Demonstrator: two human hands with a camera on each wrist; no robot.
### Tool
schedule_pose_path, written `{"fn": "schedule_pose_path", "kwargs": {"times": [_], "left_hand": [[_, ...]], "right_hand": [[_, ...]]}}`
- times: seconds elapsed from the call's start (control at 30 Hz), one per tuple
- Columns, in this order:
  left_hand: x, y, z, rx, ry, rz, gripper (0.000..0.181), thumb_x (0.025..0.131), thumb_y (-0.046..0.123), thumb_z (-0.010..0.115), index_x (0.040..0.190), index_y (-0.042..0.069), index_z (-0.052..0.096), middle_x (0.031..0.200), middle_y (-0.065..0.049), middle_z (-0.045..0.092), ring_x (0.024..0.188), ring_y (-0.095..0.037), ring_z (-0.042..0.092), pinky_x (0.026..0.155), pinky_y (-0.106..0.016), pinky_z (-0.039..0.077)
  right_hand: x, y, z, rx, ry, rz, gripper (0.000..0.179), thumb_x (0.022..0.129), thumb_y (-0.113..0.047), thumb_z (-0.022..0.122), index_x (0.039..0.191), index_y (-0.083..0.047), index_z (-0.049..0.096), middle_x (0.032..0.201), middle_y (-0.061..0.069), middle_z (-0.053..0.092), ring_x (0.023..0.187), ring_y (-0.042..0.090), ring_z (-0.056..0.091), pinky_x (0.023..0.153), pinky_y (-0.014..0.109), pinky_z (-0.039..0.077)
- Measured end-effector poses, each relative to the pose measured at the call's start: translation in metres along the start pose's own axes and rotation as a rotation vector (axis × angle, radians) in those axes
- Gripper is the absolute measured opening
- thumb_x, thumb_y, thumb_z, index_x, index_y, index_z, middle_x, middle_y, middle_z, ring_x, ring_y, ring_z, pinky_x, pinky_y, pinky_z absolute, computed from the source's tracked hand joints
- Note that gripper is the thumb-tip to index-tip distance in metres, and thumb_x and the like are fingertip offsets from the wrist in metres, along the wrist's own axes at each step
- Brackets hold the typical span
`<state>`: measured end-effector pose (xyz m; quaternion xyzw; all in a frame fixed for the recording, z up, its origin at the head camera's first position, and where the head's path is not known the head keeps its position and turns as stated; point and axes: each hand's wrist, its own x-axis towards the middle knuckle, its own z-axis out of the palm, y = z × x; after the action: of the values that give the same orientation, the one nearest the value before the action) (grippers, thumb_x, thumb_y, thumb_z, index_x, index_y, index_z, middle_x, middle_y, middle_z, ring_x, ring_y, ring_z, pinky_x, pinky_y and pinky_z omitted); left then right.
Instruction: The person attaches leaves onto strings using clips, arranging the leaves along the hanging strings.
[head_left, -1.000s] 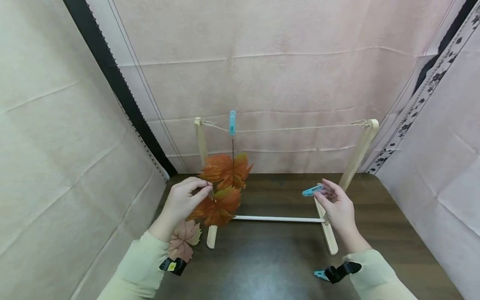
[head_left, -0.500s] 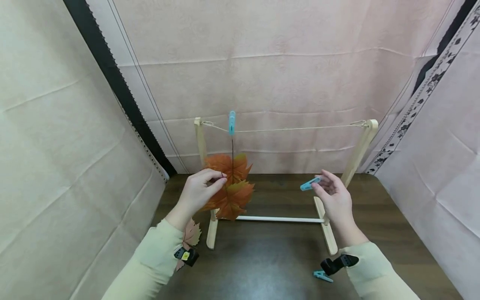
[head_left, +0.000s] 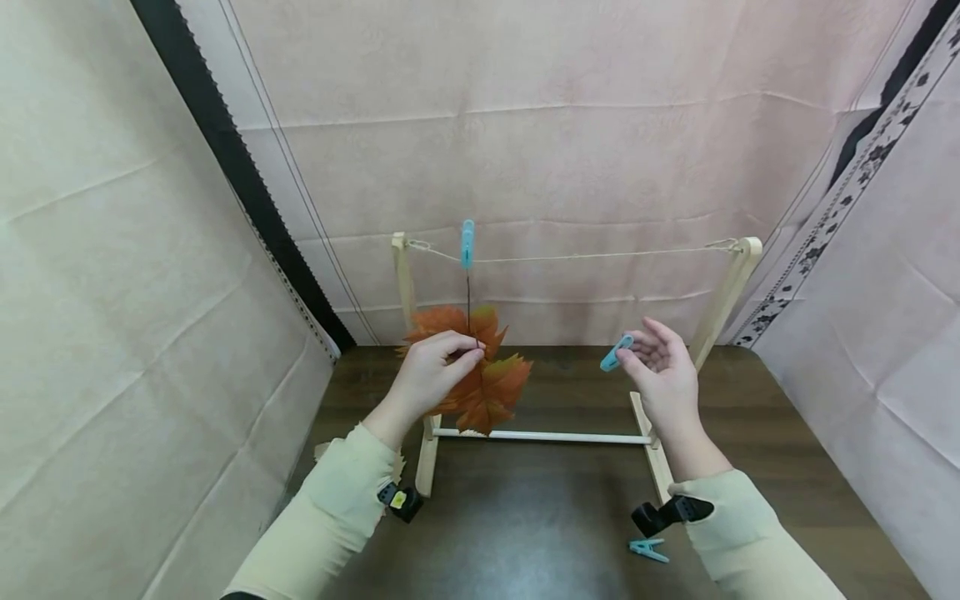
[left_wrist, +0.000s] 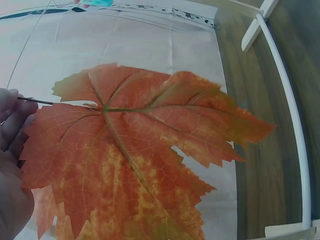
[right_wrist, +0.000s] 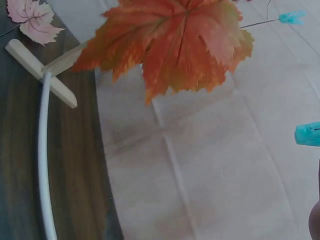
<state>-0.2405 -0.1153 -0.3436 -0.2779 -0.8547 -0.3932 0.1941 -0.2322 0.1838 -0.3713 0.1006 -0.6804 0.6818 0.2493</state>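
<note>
Between thumb and fingertips my left hand (head_left: 438,367) pinches the thin dark stem of an orange maple leaf (head_left: 491,396); the left wrist view shows this leaf (left_wrist: 125,135) close up. Behind it another orange leaf (head_left: 438,319) hangs by its stem from a blue clothespin (head_left: 467,243) on the string (head_left: 592,257). My right hand (head_left: 666,375) holds a second blue clothespin (head_left: 617,353) by one end, below the string's right half. In the right wrist view only the tip of that clothespin (right_wrist: 307,134) and a bit of a finger show.
The string is tied between two wooden posts (head_left: 723,300), joined low down by a white rod (head_left: 555,436). Another blue clothespin (head_left: 648,548) lies on the dark table (head_left: 525,517) at the front right. A pinkish leaf (right_wrist: 35,20) lies left of the frame, mostly behind my left forearm.
My left hand has carried its leaf to the right and slightly up, in front of the hanging leaf. The right hand has risen a little, and its clothespin has tilted more upright.
</note>
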Motion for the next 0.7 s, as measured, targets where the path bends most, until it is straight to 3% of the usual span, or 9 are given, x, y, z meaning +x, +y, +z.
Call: {"fn": "schedule_pose_path", "kwargs": {"times": [0.3, 0.5, 0.7], "left_hand": [[0.010, 0.003, 0.007, -0.045, -0.003, -0.021, 0.011, 0.082, 0.023, 0.059, 0.088, 0.016, 0.066, 0.083, 0.013, 0.059, 0.074, -0.001, 0.052, 0.064, -0.020, 0.045], [0.017, 0.005, 0.009, -0.044, -0.028, -0.023, 0.009, 0.083, 0.023, 0.059, 0.087, 0.017, 0.064, 0.083, 0.013, 0.058, 0.073, -0.001, 0.051, 0.063, -0.020, 0.045], [0.026, 0.008, 0.013, -0.066, -0.045, -0.050, 0.009, 0.083, 0.024, 0.058, 0.087, 0.018, 0.064, 0.085, 0.012, 0.059, 0.074, -0.002, 0.052, 0.066, -0.020, 0.045]], "right_hand": [[0.010, -0.020, 0.007, 0.084, -0.017, -0.102, 0.048, 0.073, 0.008, 0.062, 0.118, 0.001, 0.045, 0.098, 0.011, 0.058, 0.088, 0.016, 0.055, 0.076, 0.021, 0.042], [0.016, -0.033, 0.014, 0.116, -0.076, -0.115, 0.051, 0.075, 0.007, 0.062, 0.121, -0.001, 0.042, 0.104, 0.018, 0.053, 0.091, 0.018, 0.052, 0.079, 0.021, 0.042], [0.024, -0.046, 0.023, 0.126, -0.139, -0.146, 0.051, 0.076, 0.007, 0.061, 0.122, -0.002, 0.042, 0.103, 0.009, 0.056, 0.091, 0.017, 0.051, 0.078, 0.021, 0.041]]}}
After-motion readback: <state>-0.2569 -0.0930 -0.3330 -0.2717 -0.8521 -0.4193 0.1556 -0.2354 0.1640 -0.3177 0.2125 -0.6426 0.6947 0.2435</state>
